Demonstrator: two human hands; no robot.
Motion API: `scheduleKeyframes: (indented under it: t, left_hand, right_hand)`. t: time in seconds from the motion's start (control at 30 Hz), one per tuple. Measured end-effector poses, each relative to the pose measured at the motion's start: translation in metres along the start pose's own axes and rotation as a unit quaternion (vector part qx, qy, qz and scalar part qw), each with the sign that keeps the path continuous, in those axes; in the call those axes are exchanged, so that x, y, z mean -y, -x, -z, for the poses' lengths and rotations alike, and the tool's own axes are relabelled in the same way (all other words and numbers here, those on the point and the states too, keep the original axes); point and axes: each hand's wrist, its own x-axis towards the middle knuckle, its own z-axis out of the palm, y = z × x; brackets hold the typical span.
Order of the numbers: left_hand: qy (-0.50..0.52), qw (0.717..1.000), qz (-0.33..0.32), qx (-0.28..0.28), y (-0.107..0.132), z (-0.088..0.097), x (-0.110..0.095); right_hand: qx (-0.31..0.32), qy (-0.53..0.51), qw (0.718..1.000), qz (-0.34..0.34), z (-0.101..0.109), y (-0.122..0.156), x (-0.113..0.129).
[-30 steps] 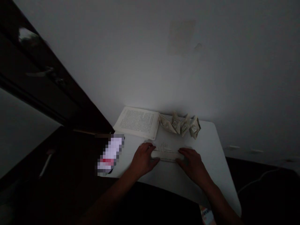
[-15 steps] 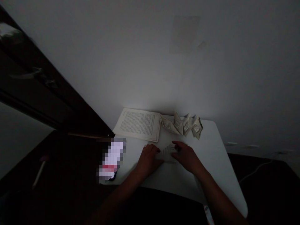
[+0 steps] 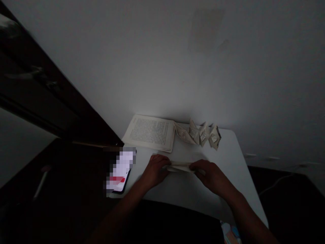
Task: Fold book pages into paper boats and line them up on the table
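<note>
Between my two hands is a folded piece of paper (image 3: 180, 165), a flat strip seen nearly edge-on above the white table (image 3: 162, 188). My left hand (image 3: 156, 169) pinches its left end, and my right hand (image 3: 207, 172) pinches its right end with thumb and fingers. Beyond them, a row of several folded paper boats (image 3: 203, 135) made from printed pages stands near the wall. A stack of printed pages (image 3: 151, 133) lies to the left of the boats.
A phone (image 3: 122, 173) with a lit, blurred screen lies at the table's left edge. Behind the table rises a pale wall (image 3: 157, 67). A dark door with a handle (image 3: 35, 74) stands at left. A white cable (image 3: 276, 183) hangs at right.
The paper, lying with its printed face visible before, is now gripped at both ends and tilted edge-on. My right hand has moved slightly right and closed on it. The view has shifted a little.
</note>
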Motion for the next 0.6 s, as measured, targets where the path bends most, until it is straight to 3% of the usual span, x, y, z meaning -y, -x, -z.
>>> scheduleKeyframes:
  t: [0.27, 0.6]
  left_hand:
    - [-0.013, 0.999, -0.028, 0.014, 0.005, -0.002, 0.001]
    - [-0.034, 0.997, -0.050, 0.039, 0.006, 0.003, 0.003]
  right_hand:
    - [0.052, 0.032, 0.997, 0.056, -0.016, 0.016, 0.008]
    - [-0.057, 0.064, 0.988, 0.127, -0.069, -0.013, 0.013]
